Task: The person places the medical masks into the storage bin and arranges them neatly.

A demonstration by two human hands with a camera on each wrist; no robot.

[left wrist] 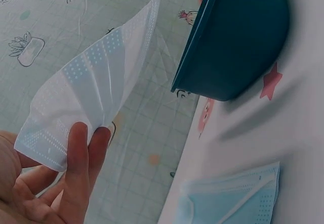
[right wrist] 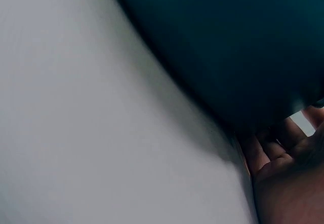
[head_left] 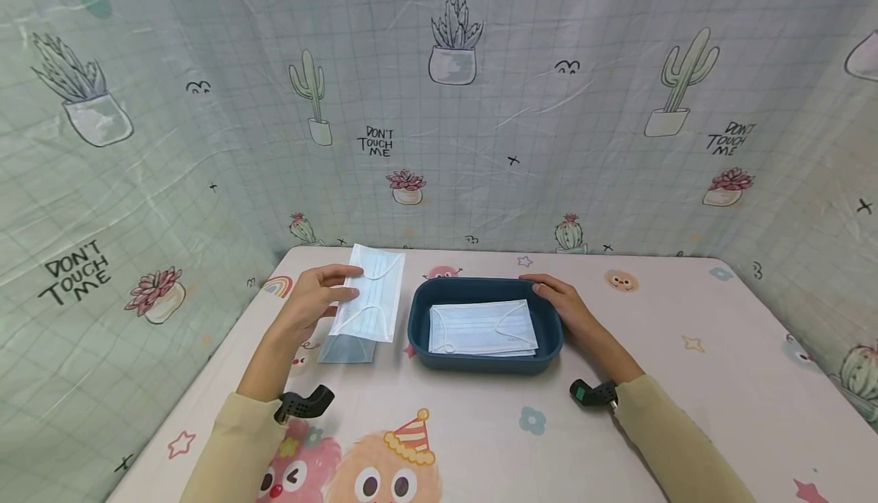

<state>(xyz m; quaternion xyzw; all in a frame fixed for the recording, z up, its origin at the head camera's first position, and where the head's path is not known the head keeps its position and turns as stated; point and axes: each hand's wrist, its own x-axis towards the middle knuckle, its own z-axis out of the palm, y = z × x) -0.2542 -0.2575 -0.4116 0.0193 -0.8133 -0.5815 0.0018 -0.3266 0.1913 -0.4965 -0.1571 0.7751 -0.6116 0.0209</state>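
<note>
My left hand (head_left: pixel 318 297) pinches a pale blue disposable face mask (head_left: pixel 373 293) between thumb and fingers, its ear loops showing in the head view. In the left wrist view this mask (left wrist: pixel 96 82) is bent into a curve above the fingertips. Below it on the table lies another face mask (head_left: pixel 347 349), partly covered from the head camera. Just to the right stands a dark blue plastic bin (head_left: pixel 480 363) with a small stack of face masks (head_left: pixel 482 328) lying flat inside. My right hand (head_left: pixel 565 306) grips the bin's far right corner at the rim; its fingers (right wrist: pixel 255 155) are partly hidden behind the wall.
A pale table cover (head_left: pixel 652 427) printed with cartoon figures and stars lies under everything. Behind and at the sides hangs a grey-green curtain (head_left: pixel 480 137) with plant drawings. Each wrist carries a small black camera (head_left: pixel 305 402).
</note>
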